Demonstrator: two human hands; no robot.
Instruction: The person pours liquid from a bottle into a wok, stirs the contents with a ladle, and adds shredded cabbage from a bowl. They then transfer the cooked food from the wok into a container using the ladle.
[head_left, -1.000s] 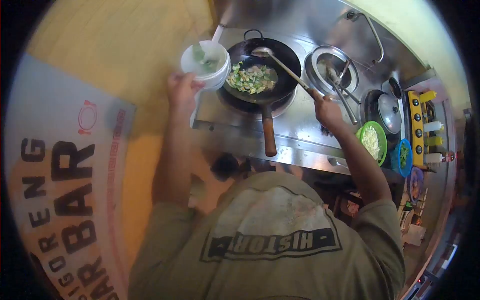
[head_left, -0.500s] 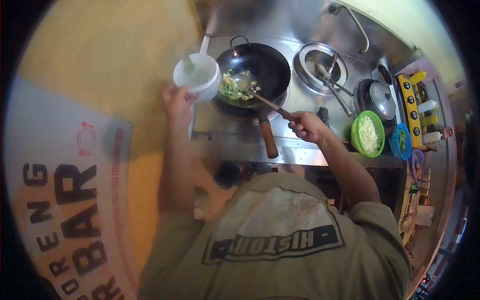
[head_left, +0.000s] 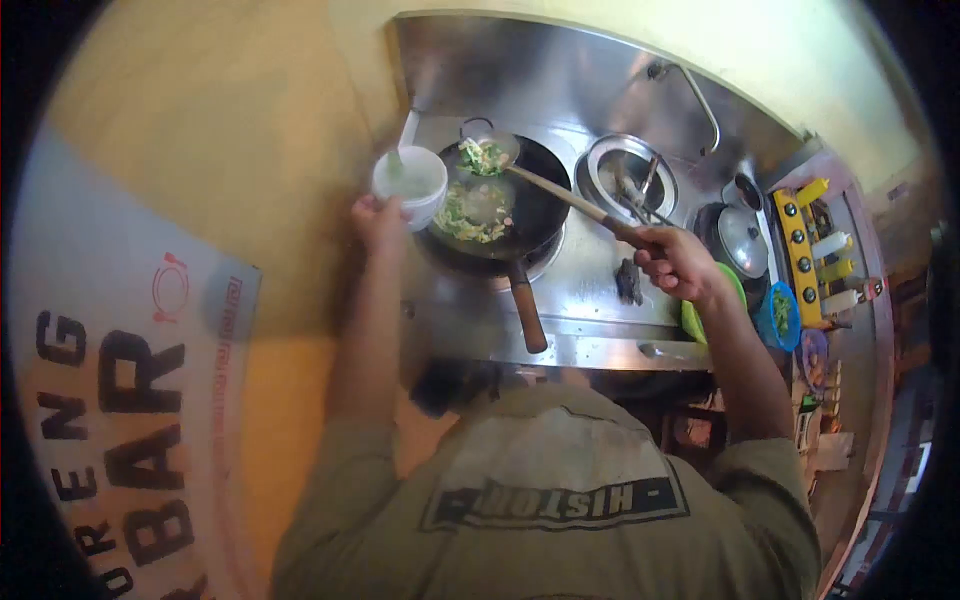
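Note:
My left hand (head_left: 380, 220) grips a white tub (head_left: 425, 207) by its near side, at the left rim of the black wok (head_left: 545, 215). A green patch shows inside the tub. In my right hand (head_left: 675, 262) is the wooden handle of a ladle (head_left: 575, 203). Its bowl is raised over the far part of the wok, heaped with chopped vegetables (head_left: 484, 157). More chopped food with green and pale pieces (head_left: 475, 213) lies in the wok. The wok's wooden handle (head_left: 530, 310) points toward me, with neither hand on it.
A metal pot (head_left: 628, 180) with utensils stands right of the wok, near a lidded pan (head_left: 742, 240). My right forearm partly covers a green basket (head_left: 695, 320); a blue basket (head_left: 780, 315) of greens sits beyond it. Squeeze bottles (head_left: 830, 245) line a yellow rack. A tap (head_left: 705, 110) is at the back.
The ladle has risen from the food at the wok's left to its far side, now carrying a heap. The tub has shifted slightly right within the view. The camera view has tilted.

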